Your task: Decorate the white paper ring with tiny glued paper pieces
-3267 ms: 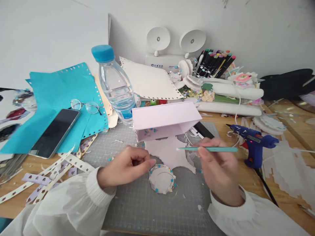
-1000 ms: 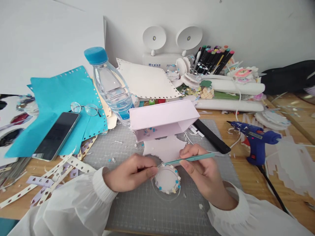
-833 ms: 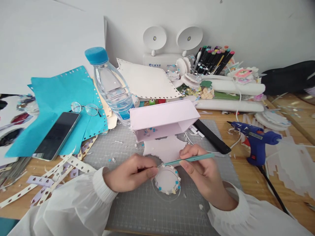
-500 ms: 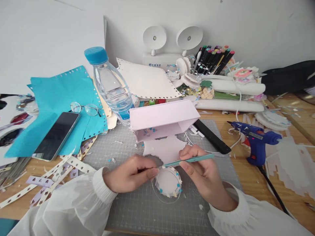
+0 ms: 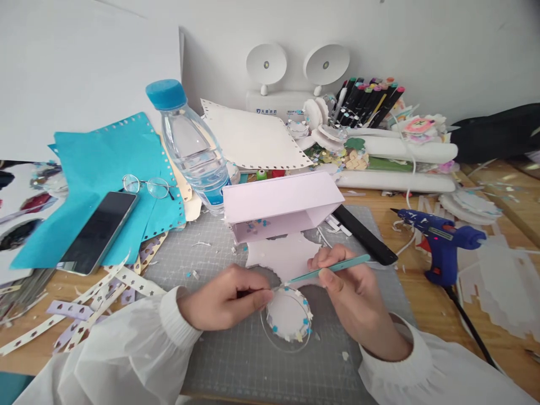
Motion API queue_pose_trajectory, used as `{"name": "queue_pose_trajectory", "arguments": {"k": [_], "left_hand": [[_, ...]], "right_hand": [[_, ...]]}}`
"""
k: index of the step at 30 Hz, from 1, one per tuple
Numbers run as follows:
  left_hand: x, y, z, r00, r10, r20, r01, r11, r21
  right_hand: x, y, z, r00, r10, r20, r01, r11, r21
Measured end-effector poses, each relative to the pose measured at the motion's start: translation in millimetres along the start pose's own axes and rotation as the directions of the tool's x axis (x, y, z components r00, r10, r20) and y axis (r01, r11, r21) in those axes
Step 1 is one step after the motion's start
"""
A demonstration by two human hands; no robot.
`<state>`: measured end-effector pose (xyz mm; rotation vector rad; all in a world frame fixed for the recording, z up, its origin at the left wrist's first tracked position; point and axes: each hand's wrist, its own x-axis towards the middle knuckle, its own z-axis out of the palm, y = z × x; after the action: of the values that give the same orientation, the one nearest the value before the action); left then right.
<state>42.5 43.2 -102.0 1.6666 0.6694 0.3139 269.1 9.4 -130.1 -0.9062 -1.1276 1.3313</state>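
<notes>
Head camera looks down on a wooden worktop (image 5: 485, 185) that is crowded with craft things. On it lies a grey cutting mat (image 5: 253, 365), and both hands work over this mat. On the left side a teal paper sheet (image 5: 93, 163) carries a dark phone (image 5: 97, 232) and a pair of glasses (image 5: 145, 184). A clear water bottle (image 5: 192, 146) with a blue cap stands just behind the mat. Beside it, a pale pink paper box (image 5: 282, 205) lies on the far part of the mat, with its open side toward the person. A blue glue gun (image 5: 441, 242) rests on the worktop, to the right of the mat.

Left hand (image 5: 223, 298) lies on the mat, and its fingers are closed together in a pinch at the left edge of a small paper ring (image 5: 289, 315). What they pinch there, I cannot tell exactly. The ring is round, with tiny blue and cream pieces along its rim, and it lies on the near middle of the mat between the two hands. Right hand (image 5: 354, 287) has its fingers closed around a thin teal tool (image 5: 327, 268), held like a pen. The tip of the tool points left and reaches the far edge of the ring.
</notes>
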Motion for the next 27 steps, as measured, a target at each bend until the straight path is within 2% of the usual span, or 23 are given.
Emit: {"name": "queue_pose_trajectory", "arguments": {"k": [5,15,27], "left_hand": [[0.9,-0.8,0.1,1.0,0.001,-0.01,-0.001,1.0,0.008],[0.2,-2.2,0.4,1.0,0.012,-0.008,-0.012,1.0,0.018],[0.4,-1.1,0.4,1.0,-0.002,0.0,0.002,1.0,0.011]], "right_hand": [[-0.2,0.5,3.1,0.999,0.031,0.038,-0.03,0.999,-0.031],[-1.0,-10.0,11.1,0.997,-0.063,0.036,0.069,0.975,-0.211],[-0.4,-11.9,14.1,0.994,-0.11,0.025,0.113,0.964,-0.243]]}}
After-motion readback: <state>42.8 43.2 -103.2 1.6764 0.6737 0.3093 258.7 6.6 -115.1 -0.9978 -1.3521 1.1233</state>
